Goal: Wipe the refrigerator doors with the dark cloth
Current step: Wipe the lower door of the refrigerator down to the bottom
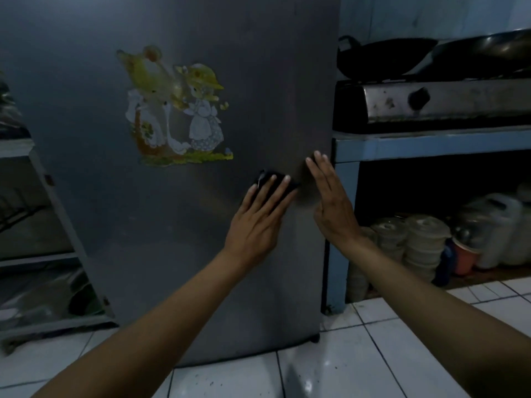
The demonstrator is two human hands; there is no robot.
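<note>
A person's left hand (260,216) presses a dark cloth (275,186) flat against the lower right part of a grey refrigerator door (178,231), fingers straight and spread over the fabric. The right hand (330,202) lies open beside it, fingers straight and together, at the door's right edge; the two hands are just apart. A faded sticker (175,110) of bonneted figures sits higher on the door. To the right, a stove (439,101) rests on a blue desk (431,145) above stacked containers (413,242).
</note>
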